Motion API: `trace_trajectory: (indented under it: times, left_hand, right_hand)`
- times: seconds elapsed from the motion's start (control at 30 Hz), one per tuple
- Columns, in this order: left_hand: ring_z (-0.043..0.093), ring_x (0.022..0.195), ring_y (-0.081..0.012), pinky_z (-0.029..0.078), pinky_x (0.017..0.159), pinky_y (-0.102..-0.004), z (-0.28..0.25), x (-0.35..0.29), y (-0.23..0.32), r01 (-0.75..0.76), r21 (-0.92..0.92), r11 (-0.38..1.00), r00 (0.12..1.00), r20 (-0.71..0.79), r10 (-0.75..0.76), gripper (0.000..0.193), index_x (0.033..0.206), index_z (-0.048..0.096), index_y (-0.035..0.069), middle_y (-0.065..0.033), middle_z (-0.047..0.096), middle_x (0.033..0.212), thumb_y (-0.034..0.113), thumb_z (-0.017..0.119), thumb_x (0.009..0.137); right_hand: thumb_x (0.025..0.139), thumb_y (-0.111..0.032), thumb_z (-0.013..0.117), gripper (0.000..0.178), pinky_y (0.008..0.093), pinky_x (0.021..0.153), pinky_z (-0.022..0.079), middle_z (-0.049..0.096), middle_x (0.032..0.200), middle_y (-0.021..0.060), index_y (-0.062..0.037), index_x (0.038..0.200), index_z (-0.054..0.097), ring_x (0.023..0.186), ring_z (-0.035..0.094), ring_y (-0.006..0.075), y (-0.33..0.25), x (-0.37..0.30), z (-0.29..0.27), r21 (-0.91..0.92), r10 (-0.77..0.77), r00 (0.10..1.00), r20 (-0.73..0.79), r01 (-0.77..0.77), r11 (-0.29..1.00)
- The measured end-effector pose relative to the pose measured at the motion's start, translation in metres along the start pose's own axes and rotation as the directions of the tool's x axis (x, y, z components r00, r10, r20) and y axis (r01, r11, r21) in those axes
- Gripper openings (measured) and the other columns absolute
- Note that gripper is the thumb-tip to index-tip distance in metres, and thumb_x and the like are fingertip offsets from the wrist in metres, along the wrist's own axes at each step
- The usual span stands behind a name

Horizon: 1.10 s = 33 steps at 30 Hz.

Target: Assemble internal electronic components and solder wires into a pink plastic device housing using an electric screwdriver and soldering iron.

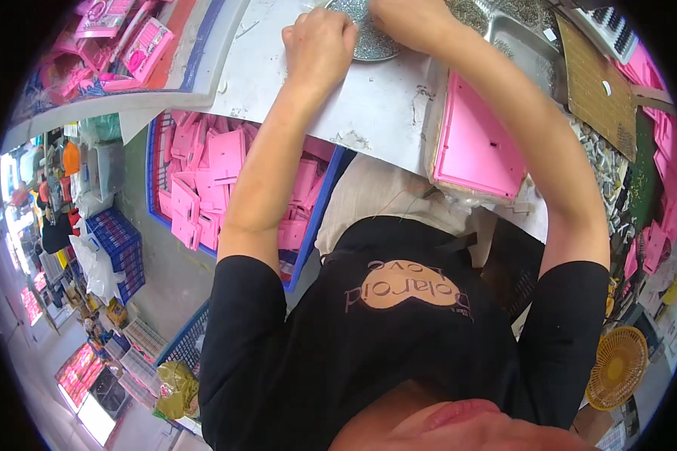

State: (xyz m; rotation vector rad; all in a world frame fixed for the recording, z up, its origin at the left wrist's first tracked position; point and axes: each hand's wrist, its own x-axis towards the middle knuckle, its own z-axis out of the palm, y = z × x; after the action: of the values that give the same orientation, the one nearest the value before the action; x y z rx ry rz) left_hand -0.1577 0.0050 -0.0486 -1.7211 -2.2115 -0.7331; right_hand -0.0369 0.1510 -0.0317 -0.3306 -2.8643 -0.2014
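On the white tabletop [259,68] at the top of the view, my left hand [320,43] is closed beside the left rim of a round metal dish. Whatever its fingers hold, if anything, is hidden beneath the knuckles. The dish is filled with small silvery metal pieces [374,43], likely screws. Over the dish's right side, my right hand [417,21] reaches in with its fingers curled together; the picture's top edge partly cuts it off. What it grips is too small to make out. Flat pink plastic panels [478,143] lie stacked at the table's near edge, below my right forearm.
A blue crate [308,248] full of pink plastic parts [203,188] stands under my left forearm. Metal trays of small pieces [530,37] and a brown cardboard sheet [598,90] are at the right. Pink toy-like parts [120,37] fill the upper left. A yellow basket [618,367] sits lower right.
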Motion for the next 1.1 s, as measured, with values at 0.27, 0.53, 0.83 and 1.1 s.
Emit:
trace_trajectory:
  times: [0.27,0.53,0.83,1.1]
  left_hand:
    - [0.06,0.096,-0.0375,0.042,0.085,-0.0534,0.012,0.01,-0.006,0.057,0.03,0.998,0.998,0.015,-0.058,0.014,0.093,0.067,0.004,-0.0179,0.065,0.097,0.017,0.063,0.092]
    - [0.062,0.088,-0.0394,0.044,0.081,-0.0536,0.019,0.027,-0.008,0.028,0.025,0.999,1.0,0.004,-0.028,0.016,0.093,0.066,0.003,-0.0188,0.067,0.088,0.019,0.062,0.093]
    - [0.059,0.07,-0.0161,0.048,0.067,-0.0309,-0.001,0.012,0.029,0.143,-0.405,0.903,0.979,0.191,-0.069,0.023,0.099,0.071,0.001,-0.0074,0.067,0.079,0.024,0.071,0.094]
    - [0.049,0.069,-0.0048,0.042,0.063,-0.0227,-0.014,-0.021,0.078,0.235,-0.6,0.764,0.948,0.316,-0.044,0.018,0.095,0.069,0.0,0.0032,0.06,0.075,0.017,0.071,0.097]
  right_hand:
    - [0.081,-0.017,0.064,0.016,0.047,0.091,0.049,0.073,0.091,0.0089,-0.0072,0.081,0.077,0.104,0.061,0.0309,0.014,0.009,-0.005,0.035,0.082,0.99,-0.116,-0.079,0.996]
    - [0.083,-0.015,0.068,0.012,0.0426,0.087,0.05,0.071,0.089,0.0112,-0.0043,0.083,0.074,0.094,0.061,0.033,0.04,-0.048,-0.046,0.344,0.193,0.963,-0.189,-0.119,0.931]
    - [0.092,-0.008,0.069,0.011,0.0389,0.093,0.05,0.072,0.105,0.0075,-0.0035,0.101,0.073,0.108,0.06,0.0283,0.071,-0.217,-0.084,0.441,0.401,0.916,0.013,-0.366,0.82]
    - [0.089,-0.007,0.071,0.01,0.0387,0.09,0.051,0.072,0.102,0.007,-0.0034,0.098,0.072,0.106,0.061,0.0291,0.067,-0.208,-0.077,0.305,0.218,0.97,-0.103,-0.178,0.936]
